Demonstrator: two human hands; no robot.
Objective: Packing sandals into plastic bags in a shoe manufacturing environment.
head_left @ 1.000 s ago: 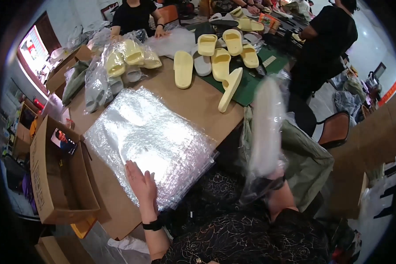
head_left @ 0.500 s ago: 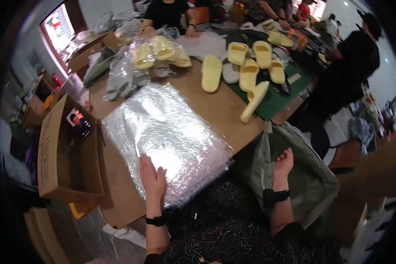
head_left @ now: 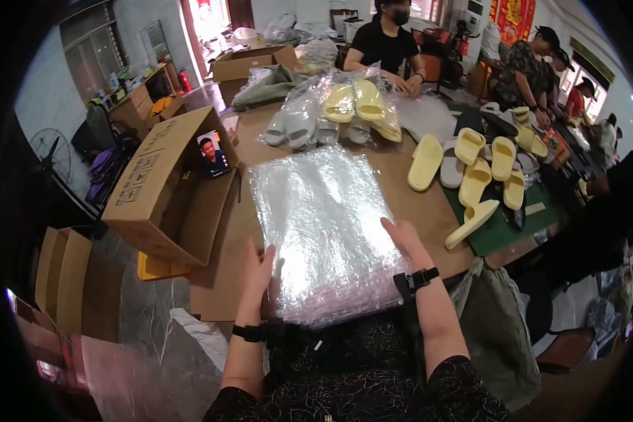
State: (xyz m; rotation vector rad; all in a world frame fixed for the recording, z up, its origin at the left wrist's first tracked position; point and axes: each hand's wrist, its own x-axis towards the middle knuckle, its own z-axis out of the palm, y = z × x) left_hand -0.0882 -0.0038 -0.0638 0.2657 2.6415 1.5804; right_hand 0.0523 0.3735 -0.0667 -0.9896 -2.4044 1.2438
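Note:
A stack of clear plastic bags (head_left: 323, 225), shiny and pinkish along its near edge, lies flat on the brown tabletop in front of me. My left hand (head_left: 259, 273) is open beside the stack's left edge, thumb apart from the fingers. At the opposite edge, my right hand (head_left: 404, 240) touches the stack with its fingers stretched out; some fingers are partly hidden. Neither hand grips anything. Beyond the stack lie bagged slippers (head_left: 348, 104), grey and yellow. Loose yellow slippers (head_left: 475, 181) are spread to the right, some on a green mat (head_left: 503, 235).
An open cardboard box (head_left: 148, 186) lies on its side at the left, with a lit screen (head_left: 213, 153) in its mouth. A grey-green sack (head_left: 499, 323) hangs off the table's right side. Across the table sits a co-worker (head_left: 387, 46); more people stand at the far right.
My right hand has come from the air at the right to the stack's right edge. The stack now lies straighter before me. The view has turned, shifting the surroundings rightward.

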